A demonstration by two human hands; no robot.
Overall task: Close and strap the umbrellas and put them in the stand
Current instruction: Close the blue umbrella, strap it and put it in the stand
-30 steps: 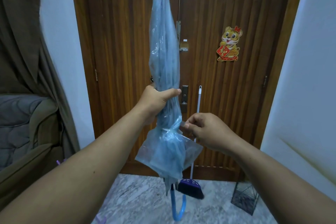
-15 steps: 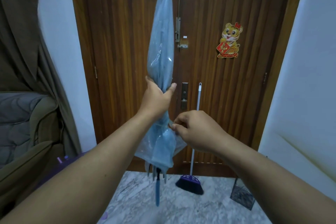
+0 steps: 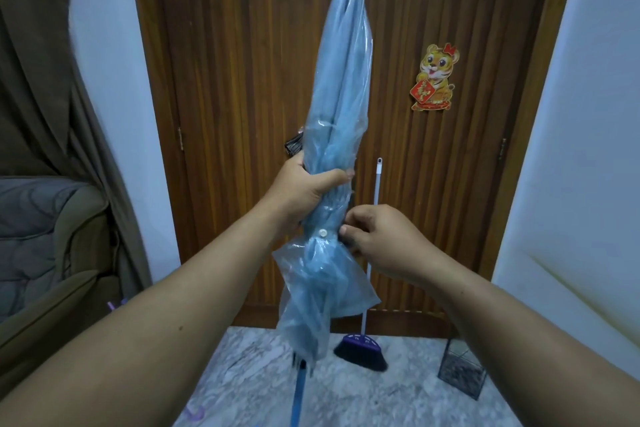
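**Blue umbrella furled, both hands on it at the strap**

Umbrella [image 3: 341,107]: translucent blue canopy, folded, held near vertical in front of the door [image 3: 242,80], tip up, handle end down. Strap [image 3: 320,236] is wrapped around the canopy below mid-height, white snap button [image 3: 323,233] facing the camera. Below the strap the canopy flares out loose and crinkled.

Left hand [image 3: 304,189]: fingers wrapped tight around the canopy just above the strap, thumb across the front. Right hand [image 3: 377,239]: curled, fingertips pinched against the right side of the strap band, just beside the button. Hands sit close, left slightly higher.

Around it:
- Broom [image 3: 362,348] leans on the door behind the umbrella, purple head on the floor [image 3: 398,395], white pole partly behind the right hand.
- Wire mesh stand [image 3: 460,369] on the floor lower right, well apart from the umbrella.
- Tiger sticker [image 3: 434,78] on the door, right of the canopy.
- Curtain [image 3: 52,97] and padded armchair [image 3: 45,236] at the left edge.

Hard to see: umbrella tip cut off at the top of frame, blue shaft [image 3: 298,395] runs off the bottom, handle out of view. Small dark item behind the canopy at door-handle height, can't tell what. Can't tell if the snap is fully fastened.
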